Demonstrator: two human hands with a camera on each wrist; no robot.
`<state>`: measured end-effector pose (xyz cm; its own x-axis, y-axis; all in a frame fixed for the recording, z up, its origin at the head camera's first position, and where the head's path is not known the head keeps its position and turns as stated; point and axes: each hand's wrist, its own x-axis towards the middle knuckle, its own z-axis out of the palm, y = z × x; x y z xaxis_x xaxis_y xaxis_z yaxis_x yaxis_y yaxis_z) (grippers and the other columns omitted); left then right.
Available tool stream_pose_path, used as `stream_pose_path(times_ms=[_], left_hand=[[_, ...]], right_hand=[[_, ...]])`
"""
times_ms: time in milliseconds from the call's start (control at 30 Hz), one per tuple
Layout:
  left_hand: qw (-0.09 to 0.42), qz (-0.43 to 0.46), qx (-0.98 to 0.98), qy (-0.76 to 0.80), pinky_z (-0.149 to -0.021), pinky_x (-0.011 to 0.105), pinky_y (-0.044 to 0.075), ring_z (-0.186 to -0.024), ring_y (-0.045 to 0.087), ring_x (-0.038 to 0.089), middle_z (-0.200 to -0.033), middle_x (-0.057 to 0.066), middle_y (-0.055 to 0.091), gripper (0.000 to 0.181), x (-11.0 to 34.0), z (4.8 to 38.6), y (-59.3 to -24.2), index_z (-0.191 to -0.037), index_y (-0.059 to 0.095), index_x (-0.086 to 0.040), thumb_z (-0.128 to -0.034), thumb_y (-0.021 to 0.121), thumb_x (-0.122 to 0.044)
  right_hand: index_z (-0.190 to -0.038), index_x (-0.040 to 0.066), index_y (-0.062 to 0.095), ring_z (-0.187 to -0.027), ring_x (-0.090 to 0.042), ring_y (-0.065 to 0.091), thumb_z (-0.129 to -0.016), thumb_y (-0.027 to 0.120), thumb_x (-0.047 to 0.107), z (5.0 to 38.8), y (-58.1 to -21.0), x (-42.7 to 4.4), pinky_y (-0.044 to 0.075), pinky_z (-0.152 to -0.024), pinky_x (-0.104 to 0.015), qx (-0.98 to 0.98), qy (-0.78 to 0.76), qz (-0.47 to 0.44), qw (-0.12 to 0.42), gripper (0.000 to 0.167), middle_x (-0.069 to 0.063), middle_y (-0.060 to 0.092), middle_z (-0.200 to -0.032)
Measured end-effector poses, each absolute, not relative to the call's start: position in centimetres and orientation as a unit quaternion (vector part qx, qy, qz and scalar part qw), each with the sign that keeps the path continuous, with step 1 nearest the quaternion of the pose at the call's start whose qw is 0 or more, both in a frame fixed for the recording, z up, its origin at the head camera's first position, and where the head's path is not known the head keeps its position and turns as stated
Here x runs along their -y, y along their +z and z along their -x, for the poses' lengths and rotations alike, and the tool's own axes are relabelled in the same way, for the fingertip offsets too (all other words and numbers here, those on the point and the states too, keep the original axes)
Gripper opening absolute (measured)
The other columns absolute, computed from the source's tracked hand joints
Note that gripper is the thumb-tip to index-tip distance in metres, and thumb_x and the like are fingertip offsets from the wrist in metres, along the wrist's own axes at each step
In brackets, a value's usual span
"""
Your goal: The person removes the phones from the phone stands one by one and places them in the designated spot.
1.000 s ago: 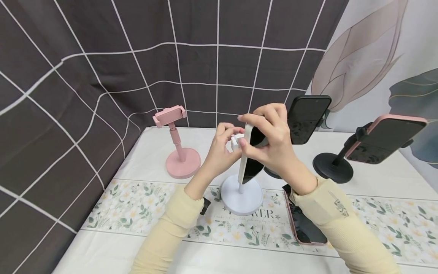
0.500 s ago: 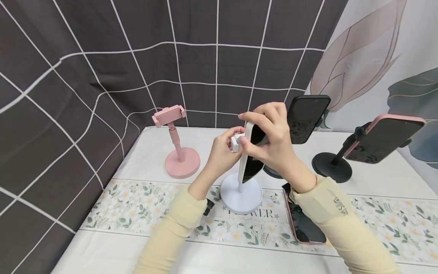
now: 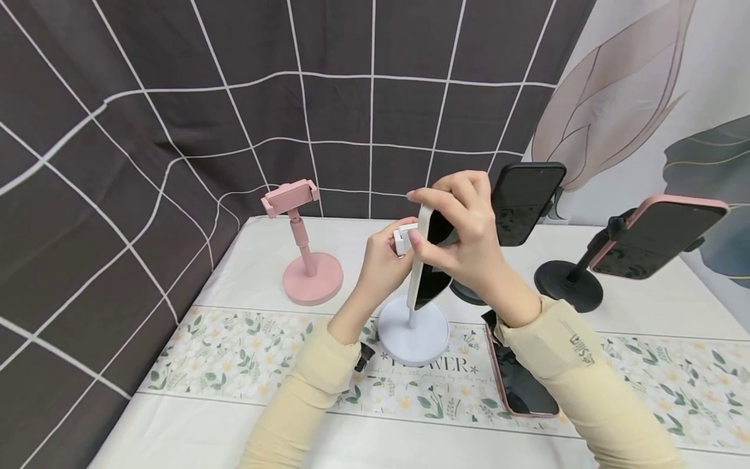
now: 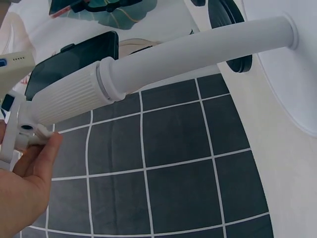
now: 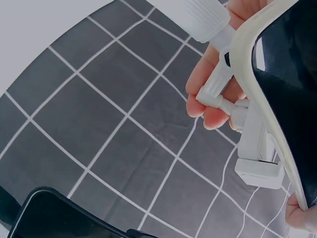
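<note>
My right hand (image 3: pixel 469 228) grips a phone in a white case (image 3: pixel 430 286) by its upper part, thumb on the near side and fingers over the edge. The phone stands nearly upright, tilted, its dark screen facing right. Directly behind it is the white clamp (image 3: pixel 404 239) of a white phone stand (image 3: pixel 415 342); whether the phone sits in the clamp cannot be told. My left hand (image 3: pixel 381 260) holds the stand's head, fingers partly hidden behind it. In the left wrist view, the left fingers curl at the joint above the ribbed white pole (image 4: pixel 198 49).
A pink phone stand (image 3: pixel 313 280) with its holder bare stands at the left. To the right, a black phone (image 3: pixel 527 208) and a pink-cased phone (image 3: pixel 662 241) sit in black stands. Another phone (image 3: pixel 527 391) lies on the table under my right forearm. Dark gridded cloth (image 3: pixel 334 111) hangs behind.
My left fingers have moved from over the clamp's top to behind it, and the left wrist has shifted slightly right. The clamp is tilted slightly differently. My right hand keeps hold of the phone.
</note>
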<state>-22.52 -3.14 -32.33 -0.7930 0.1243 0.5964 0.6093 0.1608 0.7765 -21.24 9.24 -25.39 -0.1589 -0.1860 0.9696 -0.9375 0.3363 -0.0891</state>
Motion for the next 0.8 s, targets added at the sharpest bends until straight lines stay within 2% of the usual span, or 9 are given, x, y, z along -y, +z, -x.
stream_pose_path(times_ms=[233, 433, 667, 800], left_hand=[[0.198, 0.243, 0.734, -0.603, -0.071, 0.026, 0.055, -0.081, 0.064, 0.029, -0.099, 0.026, 0.067, 0.028, 3.0, 22.3, -32.2, -0.11, 0.06, 0.013, -0.0838, 0.061, 0.003], [0.208, 0.227, 0.737, -0.602, -0.067, 0.023, 0.053, -0.079, 0.064, 0.027, -0.098, 0.024, 0.068, 0.029, 2.7, 22.2, -32.3, -0.111, 0.06, 0.01, -0.0843, 0.063, -0.001], [0.238, 0.205, 0.738, -0.597, -0.066, 0.023, 0.053, -0.082, 0.068, 0.028, -0.097, 0.022, 0.069, 0.034, 2.0, 21.7, -32.7, -0.112, 0.06, 0.009, -0.0854, 0.068, -0.011], [0.233, 0.191, 0.742, -0.599, -0.065, 0.021, 0.052, -0.081, 0.068, 0.026, -0.097, 0.02, 0.07, 0.035, 1.9, 21.6, -32.8, -0.113, 0.06, 0.006, -0.0854, 0.069, -0.014]], right_hand=[[-0.094, 0.003, 0.066, -0.086, -0.035, 0.04, -0.082, 0.058, 0.028, 21.2, -25.2, -9.5, 0.028, -0.088, -0.033, 0.657, 0.384, -0.426, 0.489, 0.029, -0.014, 0.053, -0.079], [-0.094, 0.003, 0.066, -0.087, -0.031, 0.04, -0.086, 0.056, 0.038, 20.8, -25.0, -9.8, 0.027, -0.088, -0.03, 0.656, 0.397, -0.416, 0.49, 0.037, -0.014, 0.053, -0.079], [-0.091, 0.005, 0.066, -0.092, -0.018, 0.041, -0.085, 0.058, 0.044, 20.1, -25.0, -10.6, 0.028, -0.088, -0.029, 0.651, 0.418, -0.391, 0.499, 0.041, -0.013, 0.054, -0.078], [-0.088, 0.003, 0.064, -0.092, -0.018, 0.04, -0.085, 0.058, 0.046, 19.9, -25.2, -11.3, 0.028, -0.09, -0.03, 0.655, 0.414, -0.382, 0.505, 0.044, -0.014, 0.053, -0.078]])
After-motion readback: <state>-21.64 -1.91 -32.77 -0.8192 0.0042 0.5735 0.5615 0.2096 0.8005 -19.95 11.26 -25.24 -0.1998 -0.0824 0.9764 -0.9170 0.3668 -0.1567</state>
